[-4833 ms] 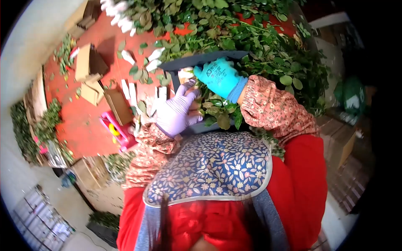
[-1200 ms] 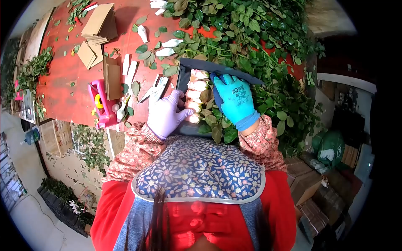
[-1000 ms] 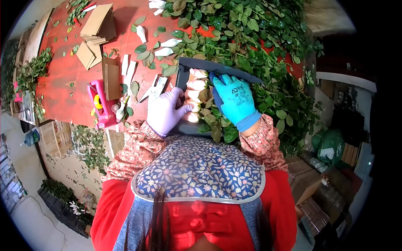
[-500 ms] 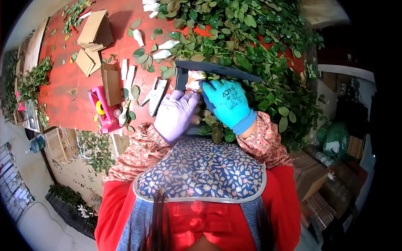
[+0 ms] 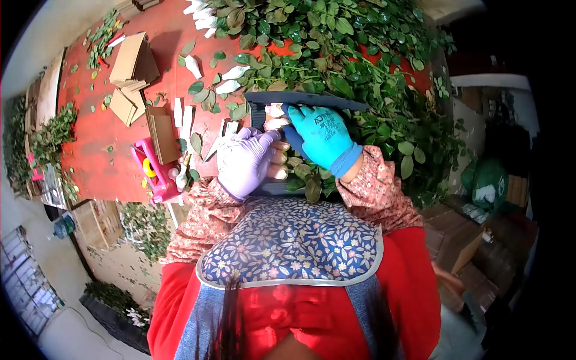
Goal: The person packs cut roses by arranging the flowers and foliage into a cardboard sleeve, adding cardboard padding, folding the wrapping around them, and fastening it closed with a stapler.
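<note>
Pale pink roses point(image 5: 275, 110) lie in a row in a dark tray point(image 5: 257, 114), their heads toward the left and their leafy stems to the right. My left hand point(image 5: 245, 161), in a thin purple glove, is closed with bent fingers at the rose heads. My right hand point(image 5: 324, 135), in a blue knit glove with dark palm and fingertips, is closed around the stems just behind the heads. The two hands meet fingertip to fingertip. What lies under the palms is hidden. A white-handled cutting tool point(image 5: 225, 133) rests on the table, partly behind my left hand.
A heap of leafy stems point(image 5: 384, 114) covers the table's right side. White-wrapped buds point(image 5: 231, 81) lie beyond the tray. Left are folded cardboard pieces point(image 5: 135, 63), white strips point(image 5: 187, 120) and a pink tape dispenser point(image 5: 153, 171) on the red table point(image 5: 84, 132).
My left hand has shifted slightly left and turned, uncovering more rose heads beside its fingers. My right hand stays at the stems. The whole view has shifted a little.
</note>
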{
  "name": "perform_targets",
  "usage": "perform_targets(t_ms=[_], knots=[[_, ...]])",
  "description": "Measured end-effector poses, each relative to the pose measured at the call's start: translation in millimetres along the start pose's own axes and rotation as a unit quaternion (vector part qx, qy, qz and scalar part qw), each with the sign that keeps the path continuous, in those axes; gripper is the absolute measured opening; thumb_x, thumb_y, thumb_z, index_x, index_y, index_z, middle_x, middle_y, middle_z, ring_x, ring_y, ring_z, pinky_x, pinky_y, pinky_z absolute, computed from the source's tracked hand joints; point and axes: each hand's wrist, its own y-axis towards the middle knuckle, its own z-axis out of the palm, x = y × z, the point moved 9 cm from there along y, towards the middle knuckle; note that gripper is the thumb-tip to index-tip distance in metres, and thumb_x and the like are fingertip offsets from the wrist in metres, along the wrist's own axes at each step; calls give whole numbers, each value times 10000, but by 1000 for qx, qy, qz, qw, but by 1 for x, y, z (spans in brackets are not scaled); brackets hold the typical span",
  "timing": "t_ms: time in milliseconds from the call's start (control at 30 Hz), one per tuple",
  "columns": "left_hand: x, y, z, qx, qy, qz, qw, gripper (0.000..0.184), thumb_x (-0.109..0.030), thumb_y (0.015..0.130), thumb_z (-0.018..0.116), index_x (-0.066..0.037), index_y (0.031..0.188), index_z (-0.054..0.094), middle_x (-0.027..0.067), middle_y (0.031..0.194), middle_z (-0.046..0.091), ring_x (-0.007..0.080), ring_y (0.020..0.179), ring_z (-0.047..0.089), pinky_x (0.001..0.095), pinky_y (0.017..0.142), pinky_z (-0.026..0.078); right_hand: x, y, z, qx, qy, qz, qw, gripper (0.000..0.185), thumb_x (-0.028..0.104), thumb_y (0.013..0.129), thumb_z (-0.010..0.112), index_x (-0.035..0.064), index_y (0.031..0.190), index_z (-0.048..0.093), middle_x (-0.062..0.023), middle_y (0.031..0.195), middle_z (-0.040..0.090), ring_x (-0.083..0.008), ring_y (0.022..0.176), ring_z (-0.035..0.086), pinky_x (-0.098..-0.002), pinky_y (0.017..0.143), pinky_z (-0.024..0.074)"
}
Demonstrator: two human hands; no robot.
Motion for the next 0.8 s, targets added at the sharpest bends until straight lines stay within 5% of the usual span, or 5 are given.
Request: perform_targets(t_ms=[33,100,233,567,800], knots=[[-14,-1,-9,-25,131,89,987,365,49,791,629,-26,1148,644,148,922,680,312,802,613,371,731,503,-1,0,1,1,12,-4,1000,440,317,918,576,52,1269,587,-169,1043,671,-337,834,657,-462,725,529],[-3,-4,-21,-24,90,61,994,268,-3,847,620,-31,1112,643,162,893,681,309,900,664,365,772,530,-2,-5,-2,-8,26,-7,1000,441,323,917,576,55,1268,588,-172,1058,671,-341,849,659,-466,731,529],[45,-27,-33,-29,-43,-113,992,219,-28,976,540,23,1187,566,95,1005,683,140,893,672,275,772,539,-4,-10,-8,-8,53,-12,998,460,323,918,579,55,1293,575,-182,1129,662,-355,904,658,-467,775,526],[62,-46,18,-44,-126,-136,982,185,-37,977,540,24,1151,546,71,924,657,112,821,643,248,736,530,10,-31,-34,-57,58,-60,995,383,253,896,607,58,1226,613,-154,983,669,-331,835,647,-446,697,514],[53,-45,10,-75,-103,-105,986,221,-42,914,582,12,1123,537,174,919,662,318,869,673,371,774,527,4,-55,-66,-111,98,-34,988,350,163,877,666,29,1199,631,-152,935,672,-348,798,650,-439,667,520]])
